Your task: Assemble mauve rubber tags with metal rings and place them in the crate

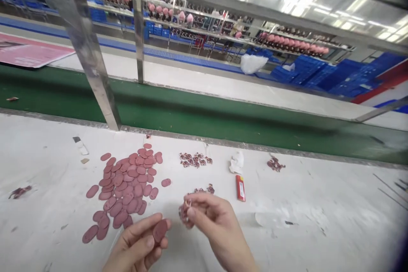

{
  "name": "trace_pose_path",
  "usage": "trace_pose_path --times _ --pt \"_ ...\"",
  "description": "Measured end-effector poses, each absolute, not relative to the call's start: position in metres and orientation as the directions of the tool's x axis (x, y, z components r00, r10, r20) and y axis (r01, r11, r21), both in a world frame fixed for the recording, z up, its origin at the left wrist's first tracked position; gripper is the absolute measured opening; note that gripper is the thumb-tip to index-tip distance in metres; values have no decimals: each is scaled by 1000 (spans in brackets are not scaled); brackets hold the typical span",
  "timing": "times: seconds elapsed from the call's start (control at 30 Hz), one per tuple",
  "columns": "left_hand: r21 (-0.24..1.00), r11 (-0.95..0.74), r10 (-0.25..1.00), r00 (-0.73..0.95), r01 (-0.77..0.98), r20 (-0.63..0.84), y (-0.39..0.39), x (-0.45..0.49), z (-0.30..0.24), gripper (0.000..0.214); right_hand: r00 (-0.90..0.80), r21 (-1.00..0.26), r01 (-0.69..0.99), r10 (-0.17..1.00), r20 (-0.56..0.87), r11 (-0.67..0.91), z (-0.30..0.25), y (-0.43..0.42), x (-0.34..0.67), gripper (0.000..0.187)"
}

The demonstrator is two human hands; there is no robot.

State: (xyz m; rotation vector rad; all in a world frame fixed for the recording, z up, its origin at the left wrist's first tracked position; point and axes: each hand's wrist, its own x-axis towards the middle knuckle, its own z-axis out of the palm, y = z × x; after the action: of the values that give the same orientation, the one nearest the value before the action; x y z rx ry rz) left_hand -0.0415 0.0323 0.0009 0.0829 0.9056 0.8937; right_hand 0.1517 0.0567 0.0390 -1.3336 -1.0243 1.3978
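The left hand [137, 242] is curled, gripping a flat oval dusky-pink tag [160, 230] between thumb and fingers, while the right hand [219, 229] pinches a small printed charm [184, 212] just beside it. A heap of matching tags [124, 191] lies on the white surface [306, 238] near a red lighter [240, 188]; beyond run a green conveyor belt [197, 110] and long stocked shelves [204, 29]

White workbench [302, 238] with a heap of pink oval pieces [127, 182], small charm clusters [195, 160], a red lighter [240, 188], crumpled tissue [236, 162]
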Motion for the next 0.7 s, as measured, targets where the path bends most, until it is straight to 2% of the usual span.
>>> trace_pose_path --times 0.1,0.23,0.33,0.6,0.7 --pt "468 643 724 283 -606 -629 29 -38 0 42 9 -942 -150 952 -306 -301 34 24 139 23" --pt "537 629 749 255 -563 -611 23 -31 0 42 57 -947 -79 947 -317 -312 33 14 133 13" --pt "595 609 774 229 -524 -591 21 -27 3 40 68 -940 -85 939 -337 -331 37 13 132 11" --pt "639 582 796 192 -502 -574 18 -24 6 40 75 -958 -16 955 -288 -288 38 8 135 13" --pt "664 561 818 209 -494 -536 19 -24 7 28 67 -965 10 963 -260 -262 41 9 137 11"
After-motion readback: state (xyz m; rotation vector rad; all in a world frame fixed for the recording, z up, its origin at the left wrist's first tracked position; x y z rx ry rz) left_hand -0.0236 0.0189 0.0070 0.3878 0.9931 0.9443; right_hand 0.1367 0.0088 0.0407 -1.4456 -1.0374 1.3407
